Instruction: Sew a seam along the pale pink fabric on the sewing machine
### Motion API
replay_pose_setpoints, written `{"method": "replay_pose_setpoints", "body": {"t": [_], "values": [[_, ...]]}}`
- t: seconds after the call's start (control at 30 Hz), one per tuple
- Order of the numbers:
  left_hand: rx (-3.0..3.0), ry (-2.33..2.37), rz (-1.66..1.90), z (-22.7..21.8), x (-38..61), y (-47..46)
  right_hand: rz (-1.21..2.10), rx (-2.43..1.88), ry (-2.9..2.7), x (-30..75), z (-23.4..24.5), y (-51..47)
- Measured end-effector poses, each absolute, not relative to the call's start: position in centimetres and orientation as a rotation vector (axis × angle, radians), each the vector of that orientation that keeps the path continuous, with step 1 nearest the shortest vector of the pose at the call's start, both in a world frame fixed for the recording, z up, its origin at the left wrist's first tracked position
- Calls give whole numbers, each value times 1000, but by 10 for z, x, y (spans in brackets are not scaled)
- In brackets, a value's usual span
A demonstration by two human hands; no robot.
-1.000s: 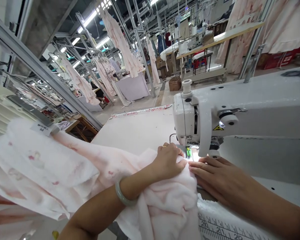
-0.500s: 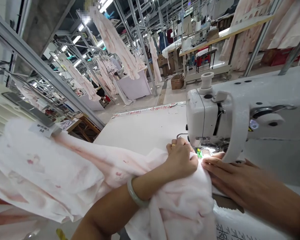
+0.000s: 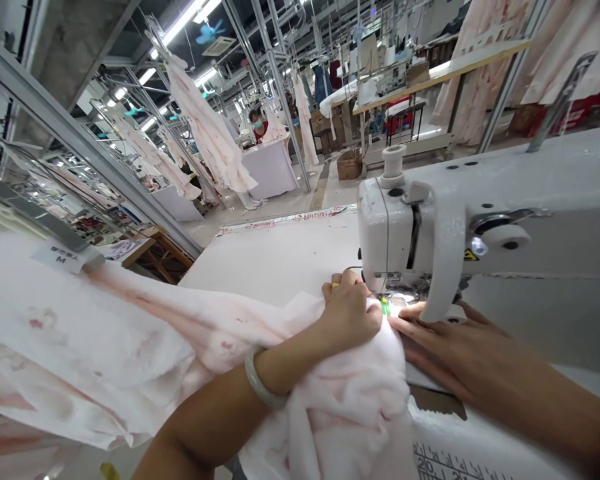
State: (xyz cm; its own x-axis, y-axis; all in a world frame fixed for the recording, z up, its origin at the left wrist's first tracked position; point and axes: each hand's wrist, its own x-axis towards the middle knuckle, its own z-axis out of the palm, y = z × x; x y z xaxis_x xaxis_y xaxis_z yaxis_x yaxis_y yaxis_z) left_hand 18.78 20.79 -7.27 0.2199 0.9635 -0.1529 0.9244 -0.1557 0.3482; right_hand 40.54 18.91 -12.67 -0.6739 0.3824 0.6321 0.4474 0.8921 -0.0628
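Observation:
A fluffy pale pink fabric [image 3: 130,347] with small red marks spreads from the lower left up to the needle of a white sewing machine [image 3: 480,220]. My left hand [image 3: 347,313] is closed in a fist on a bunch of this fabric just left of the presser foot; a pale bangle circles that wrist. My right hand [image 3: 450,347] lies flat with fingers stretched out on the fabric's edge, directly under the machine head. A white size tag marked M [image 3: 60,257] sits on the fabric at the far left.
The white sewing table [image 3: 280,257] stretches behind the fabric, with a printed ruler strip [image 3: 460,470] at its near edge. Pink garments hang on overhead rails. A person in a mask sits at a distant table [image 3: 267,170]. Wooden benches and cardboard boxes stand further back.
The view shifted slightly; both hands stay at the needle, the left still bunching the fabric and the right still flat. The fabric has barely moved.

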Motion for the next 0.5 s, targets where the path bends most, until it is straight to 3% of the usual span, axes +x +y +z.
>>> {"method": "replay_pose_setpoints", "body": {"t": [0.17, 0.33, 0.5], "values": [[2220, 1722, 71, -66, 184, 211, -252, -553, -2392, 405, -115, 189], [2433, 1383, 126, -39, 158, 174, -325, -429, -2449, 404, -99, 172], [2645, 1039, 170, -44, 136, 115, -264, -103, -2620, 399, -126, 121]]}}
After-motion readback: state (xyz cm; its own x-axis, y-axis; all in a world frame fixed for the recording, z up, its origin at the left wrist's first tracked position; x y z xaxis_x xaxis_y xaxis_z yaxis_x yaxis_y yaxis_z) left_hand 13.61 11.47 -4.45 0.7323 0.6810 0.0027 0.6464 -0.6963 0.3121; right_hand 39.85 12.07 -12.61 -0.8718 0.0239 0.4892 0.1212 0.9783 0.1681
